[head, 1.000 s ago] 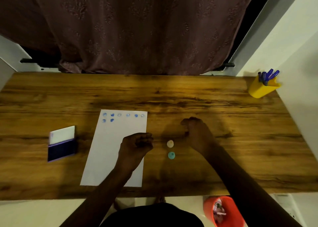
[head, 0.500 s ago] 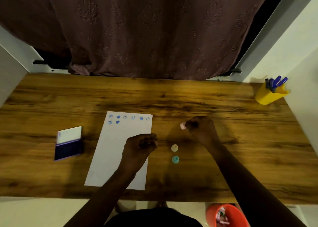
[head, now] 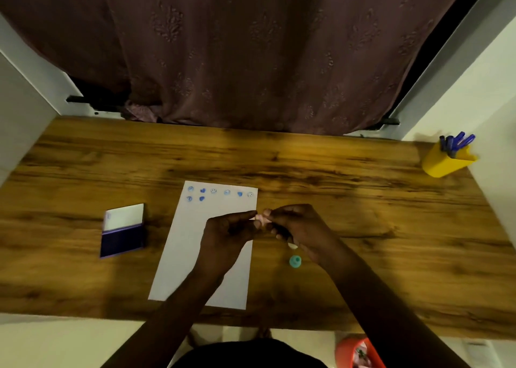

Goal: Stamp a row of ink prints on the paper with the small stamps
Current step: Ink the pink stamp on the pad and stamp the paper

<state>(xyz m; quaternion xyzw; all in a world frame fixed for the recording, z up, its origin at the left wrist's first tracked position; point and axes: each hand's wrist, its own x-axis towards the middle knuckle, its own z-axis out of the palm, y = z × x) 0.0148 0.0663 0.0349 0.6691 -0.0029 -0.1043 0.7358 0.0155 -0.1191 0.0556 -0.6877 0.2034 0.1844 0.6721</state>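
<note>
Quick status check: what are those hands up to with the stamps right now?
Left hand and right hand together, fingers pinching pink stamp. Paper shows eight blue prints. Teal stamp idle on table. Nothing blocking the ink pad.

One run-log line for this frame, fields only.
phase: handling small pink stamp | left hand: pinching it | right hand: pinching it | white paper sheet: eight blue prints | open ink pad: untouched

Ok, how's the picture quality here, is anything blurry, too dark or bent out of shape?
Head view: dim warm light, the hands and forearms nearly black, so finger detail is lost; the pink stamp between the fingertips is soft with blur; the prints on the paper stay readable as blue marks; wide-angle bending splays the table edges and side walls outward; no glare.
</note>
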